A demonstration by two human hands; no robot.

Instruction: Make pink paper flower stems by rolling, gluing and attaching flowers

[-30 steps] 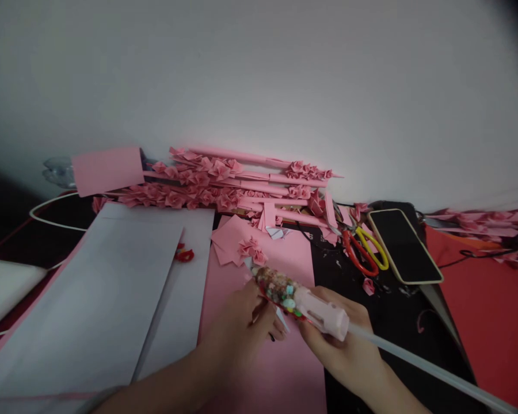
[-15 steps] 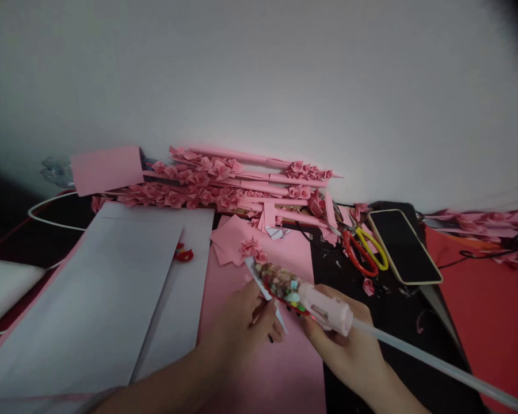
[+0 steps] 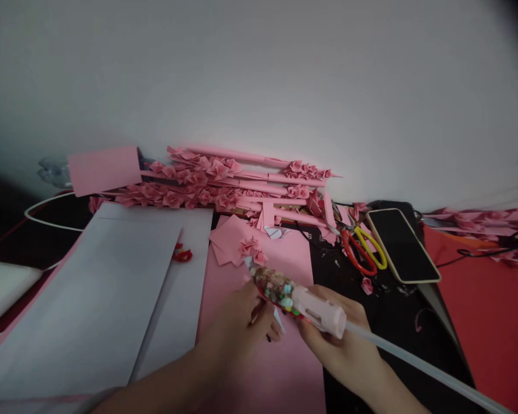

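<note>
My right hand (image 3: pixel 345 339) is wrapped round a hot glue gun (image 3: pixel 285 293) with a pale pink rear and a crusted, sequin-speckled front. A long translucent glue stick (image 3: pixel 414 359) sticks out of its back. My left hand (image 3: pixel 248 316), fingers pinched, holds a small folded white paper piece (image 3: pixel 279 319), mostly hidden behind the gun and fingers. The gun's front end lies over this paper. Just beyond are small folded pink paper flowers (image 3: pixel 252 249) and pink paper squares (image 3: pixel 227 236), lying on a large pink sheet (image 3: pixel 280 379).
Pink paper flower stems (image 3: pixel 224 178) are stacked along the wall. To the right lie red-and-yellow-handled scissors (image 3: pixel 362 250), a phone (image 3: pixel 403 244) and red sheets (image 3: pixel 479 310). White paper sheets (image 3: pixel 90 299) cover the left side, with a small red object (image 3: pixel 182 253) on them.
The glue gun has shifted slightly left and down in my right hand, covering more of the white paper piece. My left hand has barely moved.
</note>
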